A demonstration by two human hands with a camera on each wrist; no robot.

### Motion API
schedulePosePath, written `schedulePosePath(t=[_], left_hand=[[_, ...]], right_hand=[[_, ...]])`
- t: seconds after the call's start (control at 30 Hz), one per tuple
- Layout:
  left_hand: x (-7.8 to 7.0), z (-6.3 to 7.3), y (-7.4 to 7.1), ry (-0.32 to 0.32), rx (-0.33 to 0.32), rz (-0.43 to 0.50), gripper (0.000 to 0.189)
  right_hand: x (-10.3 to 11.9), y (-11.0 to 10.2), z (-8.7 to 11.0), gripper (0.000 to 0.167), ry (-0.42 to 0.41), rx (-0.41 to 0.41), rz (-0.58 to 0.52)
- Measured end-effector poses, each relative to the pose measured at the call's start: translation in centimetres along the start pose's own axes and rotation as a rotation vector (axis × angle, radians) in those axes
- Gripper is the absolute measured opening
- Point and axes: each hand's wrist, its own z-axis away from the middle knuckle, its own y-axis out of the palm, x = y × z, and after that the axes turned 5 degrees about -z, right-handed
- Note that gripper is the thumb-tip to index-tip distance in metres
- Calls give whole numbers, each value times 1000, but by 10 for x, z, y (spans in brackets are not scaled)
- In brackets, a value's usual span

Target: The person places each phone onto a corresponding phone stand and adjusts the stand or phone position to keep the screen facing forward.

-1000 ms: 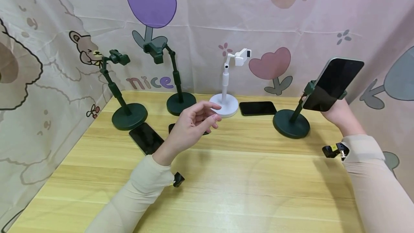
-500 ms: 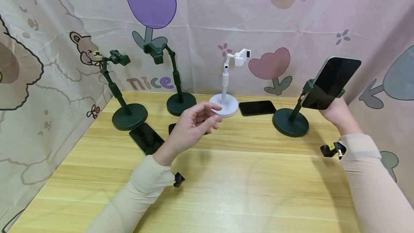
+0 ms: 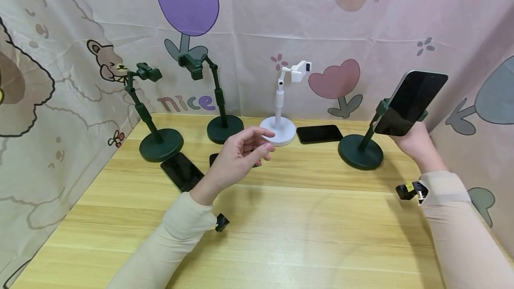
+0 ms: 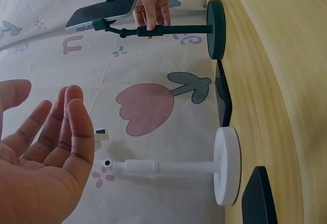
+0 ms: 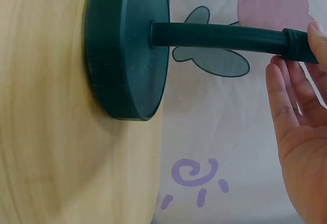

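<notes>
At the right end of the table, a dark green phone stand (image 3: 360, 152) holds a black-screened phone (image 3: 413, 101) tilted in its clamp. My right hand (image 3: 418, 146) is behind that phone. In the right wrist view, the thumb and fingers of the right hand (image 5: 306, 132) pinch the upper part of the stand's pole (image 5: 219, 36). My left hand (image 3: 234, 162) hovers over the middle of the table with loosely bent fingers and holds nothing. Below it lies a phone (image 3: 213, 158), mostly hidden by the hand. The white phone stand (image 3: 279, 130) stands just behind the left hand.
Two more green phone stands (image 3: 160, 145) (image 3: 225, 128) stand at the back left, their clamps holding nothing. One phone (image 3: 182, 171) lies before the leftmost stand. Another phone (image 3: 319, 134) lies right of the white stand. A printed curtain (image 3: 257, 12) hangs behind the wooden table (image 3: 297, 231).
The right hand and the green stand with its phone have shifted very slightly left, then the hand dropped a little along the pole. The left hand stays still.
</notes>
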Motion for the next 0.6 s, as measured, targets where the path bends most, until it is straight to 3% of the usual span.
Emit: schedulePosePath(t=[0.1,0.3,0.4,0.6], left_hand=[[0,0,0,-7,-2,-8,26],[2,-1,-1,-18,1,-15,25],[3,-1,-1,-29,-1,-15,25],[5,-2,-1,-38,-5,-22,25]], right_hand=[[-3,1,2,48,44,19,56],[-4,1,6,56,84,22,63],[-5,2,8,55,94,16,84],[-8,5,13,36,114,11,91]])
